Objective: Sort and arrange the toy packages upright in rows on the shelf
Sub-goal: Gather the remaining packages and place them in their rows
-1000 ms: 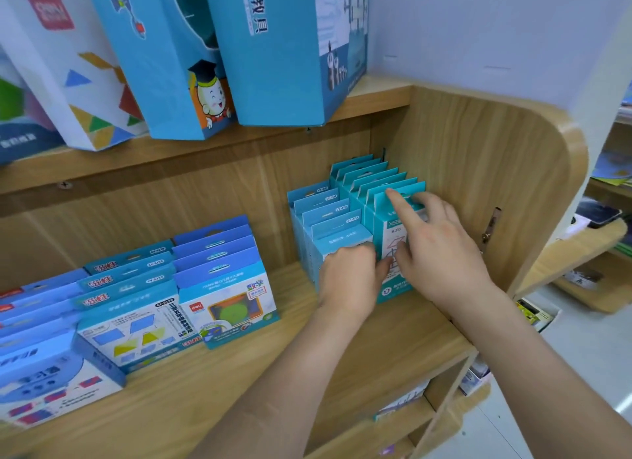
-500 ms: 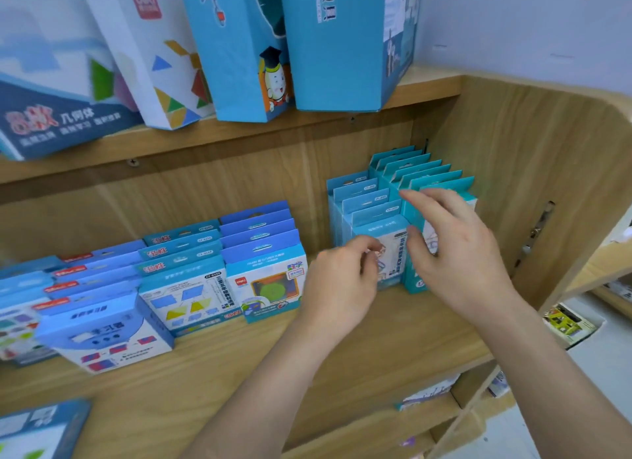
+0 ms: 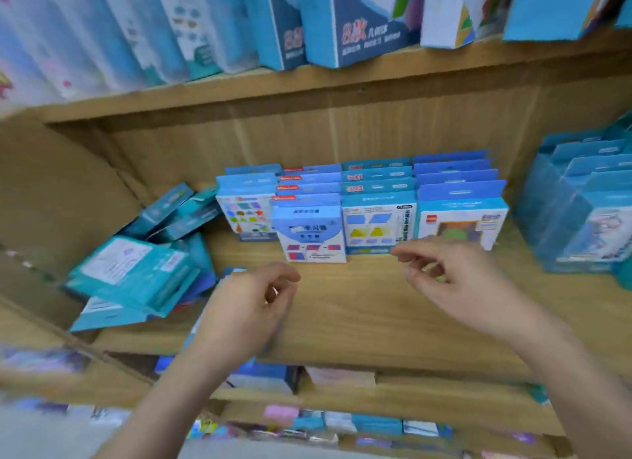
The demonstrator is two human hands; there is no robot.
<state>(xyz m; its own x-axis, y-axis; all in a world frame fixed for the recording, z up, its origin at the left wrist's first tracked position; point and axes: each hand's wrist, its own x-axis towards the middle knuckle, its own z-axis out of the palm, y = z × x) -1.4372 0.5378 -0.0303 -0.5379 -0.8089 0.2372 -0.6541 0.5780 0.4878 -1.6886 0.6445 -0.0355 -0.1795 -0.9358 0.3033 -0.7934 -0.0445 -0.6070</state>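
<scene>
Several rows of blue toy packages (image 3: 378, 219) stand upright at the middle of the wooden shelf (image 3: 359, 308). A heap of teal packages (image 3: 136, 274) lies tumbled at the shelf's left end. More teal packages (image 3: 581, 216) stand upright in rows on the right. My left hand (image 3: 249, 308) hovers over the shelf's front with loosely curled fingers and holds nothing; a flat blue package (image 3: 232, 272) shows partly under it. My right hand (image 3: 455, 284) hangs in front of the upright rows, fingers relaxed, touching nothing.
Large blue and white boxes (image 3: 359, 24) stand on the shelf above. Lower shelves (image 3: 342, 380) hold more small packages. The shelf's left side wall (image 3: 51, 198) closes in the heap. Bare wood shows between my hands.
The view has swung left, away from the teal rows by the right wall. Both hands have left those packages and now hover empty over the shelf's middle.
</scene>
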